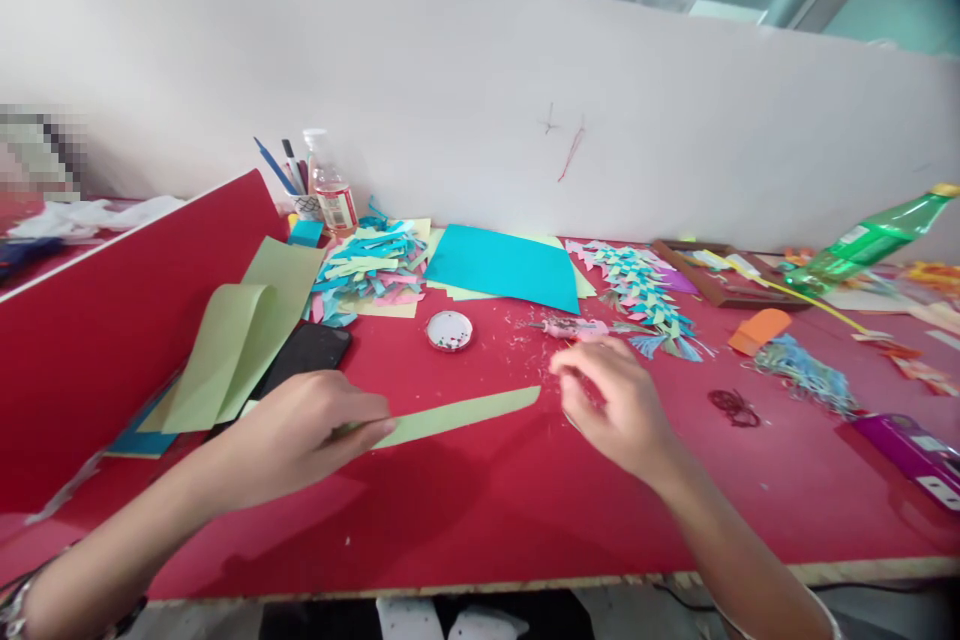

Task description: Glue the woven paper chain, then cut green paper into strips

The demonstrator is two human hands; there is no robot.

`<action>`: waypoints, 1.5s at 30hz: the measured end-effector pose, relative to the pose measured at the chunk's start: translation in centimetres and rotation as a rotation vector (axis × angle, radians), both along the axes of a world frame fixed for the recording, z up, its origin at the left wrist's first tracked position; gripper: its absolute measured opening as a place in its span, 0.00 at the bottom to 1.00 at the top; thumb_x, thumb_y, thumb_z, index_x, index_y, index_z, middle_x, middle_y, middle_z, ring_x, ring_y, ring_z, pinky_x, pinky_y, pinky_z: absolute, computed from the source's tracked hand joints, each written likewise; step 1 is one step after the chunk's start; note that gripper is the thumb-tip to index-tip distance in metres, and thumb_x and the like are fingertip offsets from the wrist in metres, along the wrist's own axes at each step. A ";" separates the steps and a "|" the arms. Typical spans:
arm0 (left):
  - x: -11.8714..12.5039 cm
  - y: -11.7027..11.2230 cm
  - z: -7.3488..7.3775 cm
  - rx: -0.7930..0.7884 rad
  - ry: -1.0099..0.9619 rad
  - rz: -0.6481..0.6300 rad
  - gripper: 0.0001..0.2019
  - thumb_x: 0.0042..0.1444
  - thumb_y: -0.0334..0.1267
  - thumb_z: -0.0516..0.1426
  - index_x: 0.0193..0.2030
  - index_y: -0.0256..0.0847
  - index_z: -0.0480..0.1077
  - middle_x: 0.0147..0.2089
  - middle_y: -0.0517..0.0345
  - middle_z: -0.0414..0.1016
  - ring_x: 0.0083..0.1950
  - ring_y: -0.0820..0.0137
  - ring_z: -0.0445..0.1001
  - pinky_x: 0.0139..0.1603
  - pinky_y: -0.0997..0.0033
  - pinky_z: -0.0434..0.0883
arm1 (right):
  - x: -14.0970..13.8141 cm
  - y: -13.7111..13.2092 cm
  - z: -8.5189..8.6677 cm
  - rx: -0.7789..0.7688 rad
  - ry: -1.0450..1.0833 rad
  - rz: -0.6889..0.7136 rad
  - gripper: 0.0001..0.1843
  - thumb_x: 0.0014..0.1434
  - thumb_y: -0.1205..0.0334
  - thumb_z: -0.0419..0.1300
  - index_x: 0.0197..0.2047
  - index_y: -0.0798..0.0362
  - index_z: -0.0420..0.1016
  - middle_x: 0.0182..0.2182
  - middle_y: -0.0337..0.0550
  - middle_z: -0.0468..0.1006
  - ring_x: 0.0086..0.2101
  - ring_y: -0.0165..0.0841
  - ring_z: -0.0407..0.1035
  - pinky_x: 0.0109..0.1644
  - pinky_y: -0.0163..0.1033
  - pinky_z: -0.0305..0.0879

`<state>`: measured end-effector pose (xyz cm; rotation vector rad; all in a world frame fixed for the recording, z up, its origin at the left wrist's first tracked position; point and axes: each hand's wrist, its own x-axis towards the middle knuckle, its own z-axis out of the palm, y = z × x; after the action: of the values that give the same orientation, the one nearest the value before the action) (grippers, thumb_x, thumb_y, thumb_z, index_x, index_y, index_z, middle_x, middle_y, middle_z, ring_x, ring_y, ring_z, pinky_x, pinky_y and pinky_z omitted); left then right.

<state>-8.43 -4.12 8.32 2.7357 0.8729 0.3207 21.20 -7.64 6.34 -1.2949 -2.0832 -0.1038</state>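
Above red table (480, 530), our left hand (315, 430) pinches green strip (465, 414); right hand (616, 405) loose, fingers apart. Cut strips (367, 265) piled; blue sheet (502, 265) seemingly uncut.

Beyond the left fingers (364, 428), a clear bottle (335, 192) with a red-and-white label is stood beside a cup (307, 208) filled with pens (274, 166). Nearer those fingers, a flat black object (319, 350) is partly covered; farther left, a red board (150, 320) is propped up. To the right of the right fingers (579, 367), dark red cord (733, 408) is bunched. Farther right, a purple case (911, 455) is placed, and beyond it a green bottle (870, 238) is seen slanted.
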 end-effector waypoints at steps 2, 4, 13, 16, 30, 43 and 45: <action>1.0 -0.2 0.2 -0.015 0.084 -0.026 0.16 0.61 0.38 0.43 0.22 0.39 0.58 0.18 0.63 0.58 0.23 0.75 0.59 0.26 0.74 0.52 | -1.8 -0.1 0.8 -0.103 -0.073 0.131 0.09 0.54 0.64 0.52 0.40 0.52 0.67 0.36 0.41 0.73 0.39 0.32 0.66 0.54 0.46 0.49; 1.9 -0.3 0.2 -0.017 0.117 -0.034 0.17 0.62 0.38 0.42 0.23 0.39 0.58 0.19 0.63 0.58 0.23 0.75 0.58 0.26 0.74 0.52 | -3.5 -0.1 1.3 -0.259 -0.160 0.261 0.07 0.58 0.62 0.51 0.37 0.51 0.68 0.34 0.38 0.73 0.37 0.30 0.66 0.57 0.47 0.43; 5.2 -1.3 -0.6 0.495 0.093 -0.072 0.09 0.56 0.29 0.46 0.26 0.39 0.60 0.21 0.62 0.64 0.20 0.72 0.61 0.23 0.71 0.52 | -6.0 0.3 1.0 -0.473 -0.164 0.275 0.17 0.62 0.56 0.46 0.24 0.54 0.65 0.20 0.38 0.67 0.26 0.28 0.61 0.30 0.33 0.51; 5.5 -1.2 -1.3 0.727 0.033 -0.147 0.12 0.58 0.29 0.45 0.23 0.40 0.57 0.17 0.64 0.60 0.18 0.73 0.57 0.23 0.70 0.51 | -5.8 0.4 0.9 -0.506 -0.144 0.312 0.18 0.62 0.57 0.46 0.23 0.54 0.63 0.20 0.38 0.67 0.26 0.27 0.60 0.30 0.32 0.50; -3.0 2.6 -1.7 0.717 0.285 0.236 0.12 0.59 0.32 0.45 0.25 0.40 0.61 0.18 0.62 0.63 0.23 0.73 0.62 0.29 0.71 0.55 | 4.2 -0.5 0.8 -0.508 -0.120 0.069 0.16 0.61 0.59 0.46 0.24 0.52 0.66 0.19 0.35 0.67 0.22 0.27 0.60 0.26 0.32 0.52; 5.6 -0.2 -0.7 0.158 0.084 -0.045 0.17 0.61 0.43 0.44 0.30 0.39 0.67 0.21 0.60 0.69 0.22 0.72 0.66 0.24 0.72 0.53 | -2.0 0.1 2.3 -0.296 -0.254 0.274 0.13 0.60 0.66 0.47 0.31 0.52 0.70 0.26 0.38 0.74 0.28 0.27 0.63 0.40 0.36 0.54; 5.9 -0.2 -1.0 0.107 0.067 -0.033 0.18 0.62 0.41 0.43 0.26 0.38 0.66 0.19 0.60 0.67 0.20 0.73 0.65 0.22 0.72 0.50 | -2.9 0.3 1.7 -0.219 -0.253 0.266 0.11 0.58 0.67 0.48 0.29 0.53 0.69 0.25 0.38 0.73 0.28 0.27 0.63 0.41 0.36 0.54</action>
<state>-2.56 -4.32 7.34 2.8714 0.8498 0.2780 18.29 -7.37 8.07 -1.1632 -2.5234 0.0846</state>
